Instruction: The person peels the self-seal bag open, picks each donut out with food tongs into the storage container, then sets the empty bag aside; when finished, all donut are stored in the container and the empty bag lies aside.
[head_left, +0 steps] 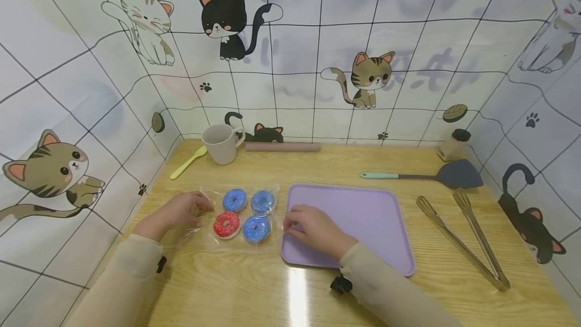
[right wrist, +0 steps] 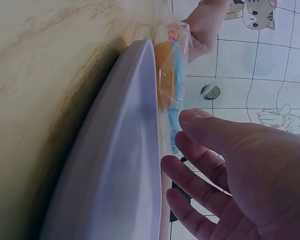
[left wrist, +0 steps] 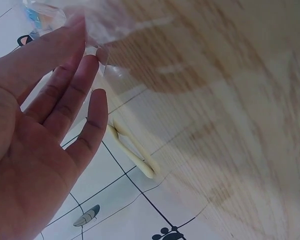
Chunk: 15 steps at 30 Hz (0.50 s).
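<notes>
A clear plastic bag (head_left: 206, 238) with three blue-iced toy doughnuts (head_left: 256, 228) and a red one (head_left: 226, 224) lies left of a lilac tray (head_left: 363, 211). My left hand (head_left: 181, 212) is at the bag's left edge. In the left wrist view, its thumb and forefinger pinch the crumpled film (left wrist: 110, 22), while the other fingers extend loosely. My right hand (head_left: 317, 230) hovers over the tray's left side, fingers loosely bent and holding nothing. The right wrist view shows its fingertips (right wrist: 172, 162) near the tray rim, with the doughnuts beyond.
Behind the bag stand a mug (head_left: 221, 145), a yellow-green utensil (head_left: 188, 163) and a rolling pin (head_left: 282, 147). To the right are a turner (head_left: 458, 174), metal tongs (head_left: 481, 246) and a black-capped jar (head_left: 453, 146). Cat-patterned walls (head_left: 295, 90) enclose the back and sides.
</notes>
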{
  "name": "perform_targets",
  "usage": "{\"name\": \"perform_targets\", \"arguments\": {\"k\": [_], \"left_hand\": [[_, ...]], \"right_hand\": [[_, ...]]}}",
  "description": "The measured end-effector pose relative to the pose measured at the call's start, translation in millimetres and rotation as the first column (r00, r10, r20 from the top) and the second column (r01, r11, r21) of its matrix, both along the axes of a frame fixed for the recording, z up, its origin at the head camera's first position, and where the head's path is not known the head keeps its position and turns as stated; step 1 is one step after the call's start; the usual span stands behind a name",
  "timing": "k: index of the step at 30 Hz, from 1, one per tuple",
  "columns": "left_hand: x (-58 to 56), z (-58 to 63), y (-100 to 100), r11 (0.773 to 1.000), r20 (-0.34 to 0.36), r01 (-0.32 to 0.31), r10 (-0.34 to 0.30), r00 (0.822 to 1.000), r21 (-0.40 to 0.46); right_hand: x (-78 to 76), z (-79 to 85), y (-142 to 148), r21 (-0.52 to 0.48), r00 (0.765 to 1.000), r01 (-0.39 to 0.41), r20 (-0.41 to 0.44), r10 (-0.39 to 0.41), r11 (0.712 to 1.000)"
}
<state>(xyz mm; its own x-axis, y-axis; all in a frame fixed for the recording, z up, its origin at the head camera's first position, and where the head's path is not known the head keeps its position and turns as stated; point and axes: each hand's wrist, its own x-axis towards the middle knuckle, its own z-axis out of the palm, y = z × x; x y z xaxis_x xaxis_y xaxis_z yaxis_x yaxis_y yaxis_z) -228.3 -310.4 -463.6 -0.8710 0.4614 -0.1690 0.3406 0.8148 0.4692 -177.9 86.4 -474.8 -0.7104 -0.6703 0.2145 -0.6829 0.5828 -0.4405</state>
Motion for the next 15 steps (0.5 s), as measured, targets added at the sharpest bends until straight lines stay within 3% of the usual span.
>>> {"name": "perform_targets", "arguments": {"k": [7,15], "left_hand": [[0.2,1.9,2.4,1.000,-0.002,-0.016,0.016,1.000,-0.017],[3.6,5.1,4.4,1.000,0.010,-0.019,0.019,1.000,-0.023]], "right_hand": [[3.0,1.0,5.8,-0.017,1.000,-0.003,0.006,0.003,1.000],[3.7,-0.7,3.4,-0.084,0.992,0.022,0.129,-0.011,0.996]]}}
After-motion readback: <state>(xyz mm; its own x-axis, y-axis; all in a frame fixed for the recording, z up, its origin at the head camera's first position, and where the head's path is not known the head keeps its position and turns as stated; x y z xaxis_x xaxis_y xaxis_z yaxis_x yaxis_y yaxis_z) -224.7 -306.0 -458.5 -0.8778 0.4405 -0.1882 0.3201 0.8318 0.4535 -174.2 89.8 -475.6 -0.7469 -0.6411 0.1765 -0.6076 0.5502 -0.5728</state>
